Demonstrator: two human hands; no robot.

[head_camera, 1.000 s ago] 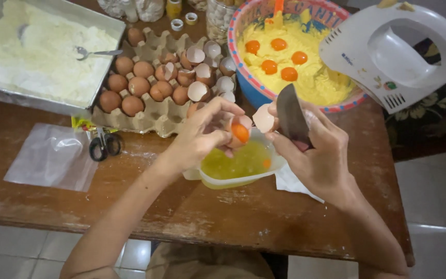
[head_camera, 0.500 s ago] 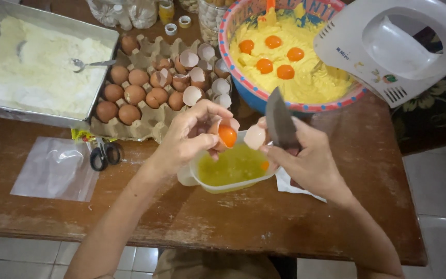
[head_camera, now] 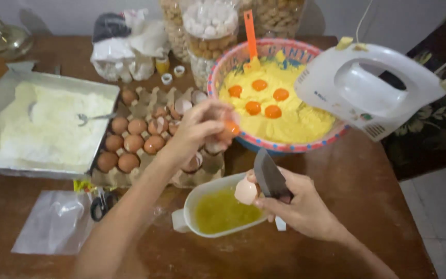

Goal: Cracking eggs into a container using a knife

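Cupped in the left hand (head_camera: 200, 129): a half shell (head_camera: 222, 135) with an orange yolk (head_camera: 229, 127) showing at its edge, fingers curled round it, held above the egg tray (head_camera: 153, 103) just at 9 o'clock of the bowl (head_camera: 223, 72).

Right hand (head_camera: 298, 206): closed on a dark knife (head_camera: 268, 173), blade up, and on an empty half shell (head_camera: 245, 192) pinched at the fingertips, over the rim of the white jug (head_camera: 187, 212).

Jug: holds greenish-yellow egg white, stands at 6 o'clock of the left hand, on the wooden table (head_camera: 357, 191).

Bowl: patterned rim, yellow batter with five yolks on top; an orange spatula (head_camera: 250, 36) stands at its 12 o'clock edge.

Mixer (head_camera: 372, 88): white, hand type, resting on the bowl's rim at 3 o'clock.

Egg tray: cardboard, brown whole eggs (head_camera: 130, 142) at its 9 o'clock side, broken shells toward the bowl.

Metal pan (head_camera: 6, 88): at 9 o'clock of the tray, filled with white flour, spoon (head_camera: 91, 118) lying in it.

Scissors (head_camera: 99, 204) and clear plastic bag (head_camera: 52, 227): at 6 o'clock of the pan, near the table edge.

Jars (head_camera: 210, 26) of biscuits and white sweets: at 12 o'clock, behind the bowl.
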